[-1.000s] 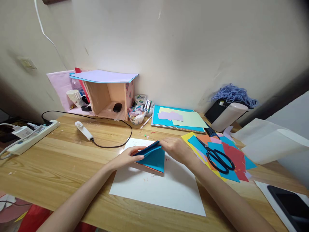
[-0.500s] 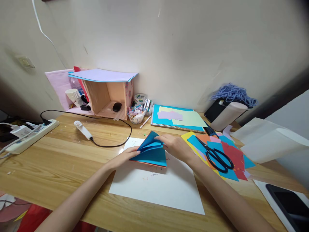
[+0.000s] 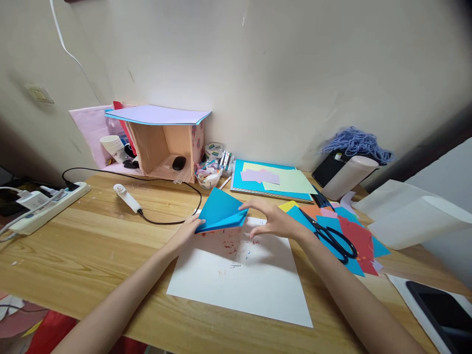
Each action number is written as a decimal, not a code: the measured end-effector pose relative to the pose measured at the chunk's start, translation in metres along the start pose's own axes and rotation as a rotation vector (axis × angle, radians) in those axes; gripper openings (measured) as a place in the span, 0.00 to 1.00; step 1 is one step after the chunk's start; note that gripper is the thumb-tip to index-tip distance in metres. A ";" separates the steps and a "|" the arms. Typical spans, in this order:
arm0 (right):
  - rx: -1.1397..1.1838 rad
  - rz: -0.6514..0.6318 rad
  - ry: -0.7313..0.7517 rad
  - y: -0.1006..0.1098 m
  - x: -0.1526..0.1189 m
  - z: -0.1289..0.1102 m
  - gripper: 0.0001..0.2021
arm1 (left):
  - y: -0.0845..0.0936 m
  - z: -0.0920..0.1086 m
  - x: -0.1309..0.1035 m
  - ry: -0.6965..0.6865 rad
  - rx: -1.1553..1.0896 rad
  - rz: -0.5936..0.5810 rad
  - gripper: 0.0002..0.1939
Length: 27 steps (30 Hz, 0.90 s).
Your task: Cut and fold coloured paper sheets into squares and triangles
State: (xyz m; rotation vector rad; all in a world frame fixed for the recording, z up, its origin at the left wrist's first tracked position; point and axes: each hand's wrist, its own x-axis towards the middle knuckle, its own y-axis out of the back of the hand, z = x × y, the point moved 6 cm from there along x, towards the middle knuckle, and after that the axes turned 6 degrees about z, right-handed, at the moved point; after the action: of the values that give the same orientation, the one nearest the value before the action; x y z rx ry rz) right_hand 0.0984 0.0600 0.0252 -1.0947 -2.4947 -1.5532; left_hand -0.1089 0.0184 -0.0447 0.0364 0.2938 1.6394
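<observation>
A folded piece of blue paper (image 3: 220, 209) with several layers is held up over the far part of a white sheet (image 3: 239, 285). My left hand (image 3: 190, 231) grips its left corner between thumb and fingers. At its right edge is my right hand (image 3: 271, 220), with the thumb and fingers spread apart and a fingertip at or beside the paper's right corner. Small red and dark marks show on the white sheet below. Black-handled scissors (image 3: 334, 241) lie on coloured paper pieces (image 3: 356, 236) to the right of my right hand.
At the back stand a box (image 3: 162, 147) with a mouse inside, a tub of scraps (image 3: 208, 176) and a paper stack (image 3: 273, 181). A white device (image 3: 127, 198) with a black cable lies left. A power strip (image 3: 51, 209) is far left, a phone (image 3: 442, 309) at right.
The blue paper has been raised and tilted so its broad face shows and its layers lie closer together. My right hand has opened, its thumb away from the paper.
</observation>
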 end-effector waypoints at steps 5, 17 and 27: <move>0.062 0.107 -0.191 -0.008 0.000 0.020 0.48 | -0.005 0.006 -0.002 0.027 -0.148 -0.044 0.13; -0.030 0.092 -0.266 -0.051 -0.004 0.035 0.35 | -0.007 -0.005 -0.002 0.067 -0.211 -0.034 0.15; -0.092 0.144 -0.304 -0.052 -0.006 0.033 0.33 | -0.012 -0.005 -0.001 0.020 -0.124 -0.101 0.22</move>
State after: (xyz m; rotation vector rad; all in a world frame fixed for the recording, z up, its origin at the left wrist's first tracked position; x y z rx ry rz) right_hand 0.0851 0.0692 -0.0350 -1.5958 -2.4690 -1.5803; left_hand -0.0986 0.0172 -0.0519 -0.0880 0.2056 1.5550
